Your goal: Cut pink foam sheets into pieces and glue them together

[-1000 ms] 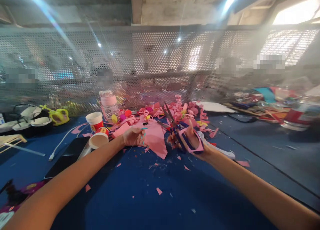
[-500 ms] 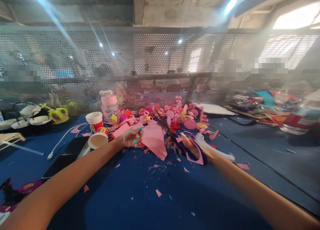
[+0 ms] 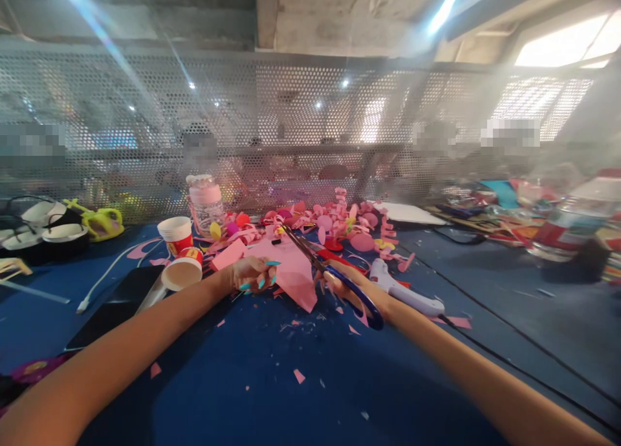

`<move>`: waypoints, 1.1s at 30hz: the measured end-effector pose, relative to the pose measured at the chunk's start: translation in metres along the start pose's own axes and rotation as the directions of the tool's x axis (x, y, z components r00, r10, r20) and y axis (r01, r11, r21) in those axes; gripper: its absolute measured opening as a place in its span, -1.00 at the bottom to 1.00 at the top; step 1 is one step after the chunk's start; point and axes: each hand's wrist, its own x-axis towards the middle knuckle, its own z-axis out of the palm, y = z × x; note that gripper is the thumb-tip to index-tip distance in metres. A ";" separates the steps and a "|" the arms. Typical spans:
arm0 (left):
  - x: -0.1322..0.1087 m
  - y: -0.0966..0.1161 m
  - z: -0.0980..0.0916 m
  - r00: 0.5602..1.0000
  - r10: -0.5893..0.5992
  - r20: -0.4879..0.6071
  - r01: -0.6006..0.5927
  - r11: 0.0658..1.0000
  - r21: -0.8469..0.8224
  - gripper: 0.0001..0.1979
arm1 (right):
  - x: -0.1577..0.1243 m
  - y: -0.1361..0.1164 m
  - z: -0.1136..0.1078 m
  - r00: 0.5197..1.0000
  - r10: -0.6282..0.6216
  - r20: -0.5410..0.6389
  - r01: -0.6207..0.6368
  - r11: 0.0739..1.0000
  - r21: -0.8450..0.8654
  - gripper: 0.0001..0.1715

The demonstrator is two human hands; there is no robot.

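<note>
My right hand (image 3: 339, 281) grips a pair of scissors (image 3: 301, 244) with dark blue handles, the blades pointing up and left over the pink paper. My left hand (image 3: 252, 275), with turquoise nails, is closed with the fingers curled in; what it holds, if anything, I cannot make out. A sheet of pink paper (image 3: 295, 279) lies between my hands, its lower corner toward me. Behind it spreads a heap of pink paper cutouts (image 3: 361, 241), with some red and yellow pieces. Beside my right wrist lies a white glue gun (image 3: 407, 294) with a black cord.
On the left are two paper cups (image 3: 174, 231), one tipped over, a dark flat device (image 3: 114, 304) and a white cable (image 3: 104, 275). A clear bottle with a pink band (image 3: 206, 203) stands behind them. Pink scraps (image 3: 299, 375) dot the blue table (image 3: 242, 394). A large plastic bottle (image 3: 557, 220) is at right.
The scissors have turned in my right hand, so the blades lie more to the left over the paper. My left fingers are curled further in. The view has swung slightly right.
</note>
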 end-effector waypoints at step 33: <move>-0.002 0.004 0.007 0.990 -0.132 0.039 0.132 0.991 -0.004 -0.80 | -0.002 -0.009 -0.001 0.999 -0.050 -0.014 0.048 0.993 -0.110 -0.61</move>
